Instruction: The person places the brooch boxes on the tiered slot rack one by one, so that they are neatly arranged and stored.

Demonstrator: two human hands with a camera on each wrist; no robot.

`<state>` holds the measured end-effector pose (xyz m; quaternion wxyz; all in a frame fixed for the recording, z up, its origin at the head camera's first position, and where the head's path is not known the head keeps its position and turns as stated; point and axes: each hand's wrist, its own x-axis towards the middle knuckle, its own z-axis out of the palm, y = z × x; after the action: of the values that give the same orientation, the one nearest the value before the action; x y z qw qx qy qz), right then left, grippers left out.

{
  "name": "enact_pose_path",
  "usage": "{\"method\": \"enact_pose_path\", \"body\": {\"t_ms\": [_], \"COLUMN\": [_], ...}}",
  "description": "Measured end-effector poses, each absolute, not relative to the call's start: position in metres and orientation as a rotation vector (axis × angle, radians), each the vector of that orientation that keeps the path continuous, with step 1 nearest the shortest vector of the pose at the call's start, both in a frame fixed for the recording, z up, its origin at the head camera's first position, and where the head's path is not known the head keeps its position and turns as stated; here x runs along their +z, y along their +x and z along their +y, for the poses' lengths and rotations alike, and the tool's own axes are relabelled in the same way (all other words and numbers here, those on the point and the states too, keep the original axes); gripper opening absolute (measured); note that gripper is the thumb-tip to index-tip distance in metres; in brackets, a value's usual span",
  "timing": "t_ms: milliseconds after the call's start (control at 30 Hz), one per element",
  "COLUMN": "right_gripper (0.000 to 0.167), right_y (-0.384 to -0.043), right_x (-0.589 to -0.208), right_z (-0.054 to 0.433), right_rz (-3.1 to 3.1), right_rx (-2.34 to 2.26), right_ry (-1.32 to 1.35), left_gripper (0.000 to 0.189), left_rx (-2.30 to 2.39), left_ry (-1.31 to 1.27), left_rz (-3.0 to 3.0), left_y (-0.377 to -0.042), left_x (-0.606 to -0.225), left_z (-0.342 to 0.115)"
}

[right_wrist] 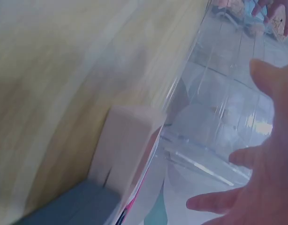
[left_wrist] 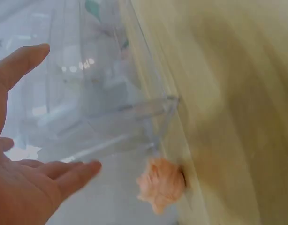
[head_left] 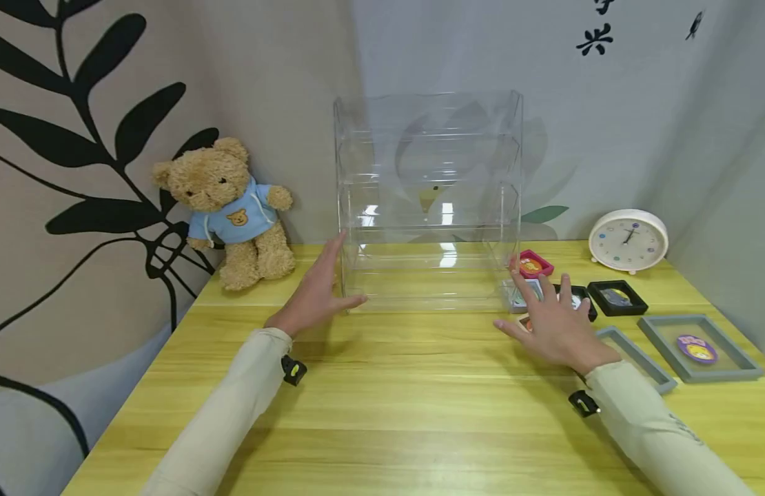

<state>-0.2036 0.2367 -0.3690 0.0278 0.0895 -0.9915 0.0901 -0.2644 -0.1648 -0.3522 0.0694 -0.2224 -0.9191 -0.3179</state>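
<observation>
From your head, you see the clear rack (head_left: 429, 207) standing upright on the table (head_left: 382, 413), its tiers stepping down toward you and its tall back to the wall. The tiers run left to right; which dimension is its longest, you cannot tell. Your left hand (head_left: 314, 289) is wide, thumb apart from straight fingers, at the rack's left side; your right hand (head_left: 559, 331) is spread wide off its front right corner. Whether either touches it is unclear. The teddy bear (head_left: 236, 213) is left of the rack; right of it are the pink frame (head_left: 546, 266), black frame (head_left: 639, 308), purple badge (head_left: 697, 349) and clock (head_left: 628, 240).

From your left wrist, you get the rack's clear corner up close, meeting the table, with a blurred peach-coloured lump (left_wrist: 162, 185) just beside it. Here your fingers stretch out, thumb well apart.

From your right wrist, you see the pale pink frame edge (right_wrist: 123, 140), largely covered by your hand from above, just beside the rack's near end, its long side slanting, with a dark grey edge (right_wrist: 78, 206) next to it
</observation>
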Motion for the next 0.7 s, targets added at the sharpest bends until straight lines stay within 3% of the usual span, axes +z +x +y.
{"method": "enact_pose_path", "body": {"t_ms": [233,700], "right_gripper": [0.094,0.088], "right_y": [-0.201,-0.204], "right_x": [-0.367,-0.348], "right_z": [0.248,0.282], "right_rz": [-3.015,-3.016], "right_rx": [0.267,0.43], "right_ry": [0.329,0.424], "left_gripper": [0.119,0.106], "left_rx": [-1.108,-1.017], "left_ry": [-0.674,-0.635], "left_rz": [-2.724,-2.778], "left_y": [-0.29,-0.295], "left_x": [-0.355,-0.365], "left_z": [-0.169,-0.173]}}
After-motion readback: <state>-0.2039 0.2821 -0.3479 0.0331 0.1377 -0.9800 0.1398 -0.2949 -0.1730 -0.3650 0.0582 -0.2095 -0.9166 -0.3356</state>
